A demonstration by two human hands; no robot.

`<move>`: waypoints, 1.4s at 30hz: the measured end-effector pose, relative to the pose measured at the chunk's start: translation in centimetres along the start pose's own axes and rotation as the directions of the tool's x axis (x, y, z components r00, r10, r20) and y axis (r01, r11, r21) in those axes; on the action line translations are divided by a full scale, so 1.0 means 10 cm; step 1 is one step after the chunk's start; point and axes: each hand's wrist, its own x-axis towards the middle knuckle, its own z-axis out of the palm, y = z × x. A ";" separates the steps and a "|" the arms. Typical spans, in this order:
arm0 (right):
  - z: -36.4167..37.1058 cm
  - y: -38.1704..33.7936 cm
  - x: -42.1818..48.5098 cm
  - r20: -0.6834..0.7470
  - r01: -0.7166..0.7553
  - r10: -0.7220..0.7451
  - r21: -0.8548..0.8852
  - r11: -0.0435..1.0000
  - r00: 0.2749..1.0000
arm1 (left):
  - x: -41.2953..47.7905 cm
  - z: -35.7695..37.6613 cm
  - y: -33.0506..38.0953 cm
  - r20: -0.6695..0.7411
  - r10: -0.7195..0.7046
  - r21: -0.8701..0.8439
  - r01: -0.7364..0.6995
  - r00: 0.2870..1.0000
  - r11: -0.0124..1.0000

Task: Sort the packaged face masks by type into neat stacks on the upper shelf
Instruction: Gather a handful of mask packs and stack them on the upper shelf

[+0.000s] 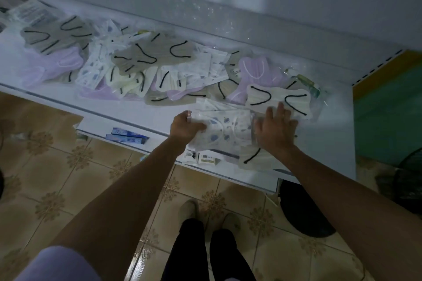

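1. Hands: The left hand (186, 126) gripped the left edge of the printed packet (228, 130), thumb on top. The right hand (275, 128) lay flat with fingers spread, pressing the packet's right side. Neither hand held anything else.
2. Position: The packet sat at the front of the shelf (331, 134), close to its edge, on top of other packets. One cream mask (278, 98) lay just behind it, partly under the right fingertips. A second cream mask (253, 159) stuck out beneath it towards the shelf edge.
3. Step: I judged that the hands were squaring the printed packets into one stack.
4. Method: I judged it best to press lightly with the flat right hand while the left drew the edges flush. A heavy press risked shifting the layers below, since the film wrappers looked slippery.
5. Risk: The second cream mask looked likely to slide off the front. I judged it should be pulled out and set apart before the stack was moved.
6. Progress: The pile (148, 68) was a mix of tan, purple, cream and printed packets spread along the shelf. I rated the sorting as far from done.
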 end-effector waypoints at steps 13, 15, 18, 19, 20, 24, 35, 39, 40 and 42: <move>-0.97 -1.42 -0.05 0.183 -0.001 -0.274 0.833 0.553 0.944 | -0.62 -1.52 0.41 -0.262 0.013 -0.369 -0.113 0.965 0.923; -1.27 -1.77 -0.12 0.080 0.165 -0.342 0.761 0.628 0.936 | -0.75 -1.83 0.48 -0.353 -0.013 -0.397 -0.137 0.936 0.908; -1.73 -2.35 -0.31 -0.037 0.302 -0.414 0.744 0.596 0.910 | -0.93 -2.35 0.56 -0.451 -0.048 -0.459 -0.185 0.891 0.869; -1.85 -2.54 -0.38 -0.049 0.320 -0.442 0.761 0.564 0.896 | -0.98 -2.54 0.57 -0.479 -0.057 -0.472 -0.202 0.876 0.858; -1.94 -2.71 -0.46 -0.058 0.332 -0.469 0.783 0.526 0.881 | -1.03 -2.73 0.57 -0.504 -0.060 -0.474 -0.218 0.861 0.853; -2.19 -3.32 -0.78 -0.129 0.397 -0.540 0.818 0.416 0.832 | -1.30 -3.46 0.58 -0.560 -0.007 -0.459 -0.303 0.829 0.835; -3.05 -3.73 -1.20 -0.474 0.630 -0.463 0.725 0.278 0.749 | -1.72 -4.27 1.00 -0.647 0.356 -0.118 -0.550 0.674 0.827; -3.31 -3.35 -1.17 -0.531 0.615 -0.317 0.727 0.305 0.786 | -1.75 -3.90 1.35 -0.615 0.523 0.007 -0.660 0.590 0.751; -3.36 -3.23 -1.14 -0.539 0.604 -0.273 0.733 0.313 0.797 | -1.75 -3.78 1.43 -0.591 0.567 0.032 -0.686 0.574 0.727; -3.44 -2.97 -1.09 -0.565 0.589 -0.178 0.734 0.338 0.806 | -1.76 -3.53 1.59 -0.528 0.631 0.048 -0.723 0.568 0.690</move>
